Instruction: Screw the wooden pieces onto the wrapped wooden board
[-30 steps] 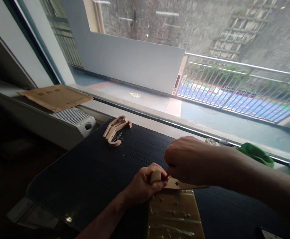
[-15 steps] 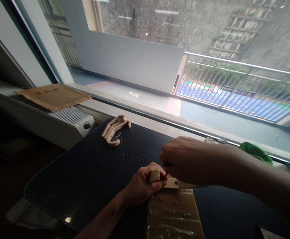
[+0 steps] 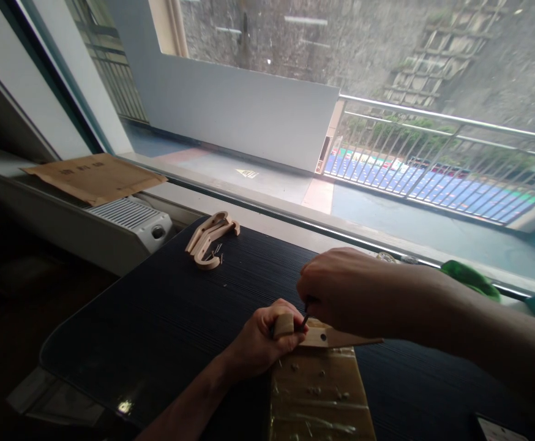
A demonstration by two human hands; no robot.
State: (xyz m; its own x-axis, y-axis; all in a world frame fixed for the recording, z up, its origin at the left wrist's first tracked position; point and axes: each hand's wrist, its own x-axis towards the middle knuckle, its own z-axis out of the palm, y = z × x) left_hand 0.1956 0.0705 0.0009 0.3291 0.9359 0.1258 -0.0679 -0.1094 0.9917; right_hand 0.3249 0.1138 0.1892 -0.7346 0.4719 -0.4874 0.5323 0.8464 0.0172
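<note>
My left hand (image 3: 267, 340) is closed around the curled end of a pale wooden hook (image 3: 316, 337), which has a dark hole in its flat part and a thin tip reaching to the right. The hook rests over the far end of a tape-wrapped box (image 3: 320, 398). Above it, my right hand (image 3: 325, 282) is closed in a fist on what looks like a screwdriver (image 3: 305, 320). Only its thin dark shaft shows, slanting down to the hook beside my left fingers; the handle is hidden. Several small screws (image 3: 316, 391) lie on the box.
More wooden hooks (image 3: 209, 242) lie on the dark table (image 3: 157, 318) with several loose screws (image 3: 216, 251). A green cloth (image 3: 469, 278) and a tape roll (image 3: 387, 258) are by the window sill. A phone (image 3: 497, 427) is at lower right; a brown envelope (image 3: 95, 177) lies on the radiator.
My right hand has shifted and turned slightly, baring more of the shaft and the hook's thin tip. My left hand keeps its hold on the hook. The view has moved slightly.
</note>
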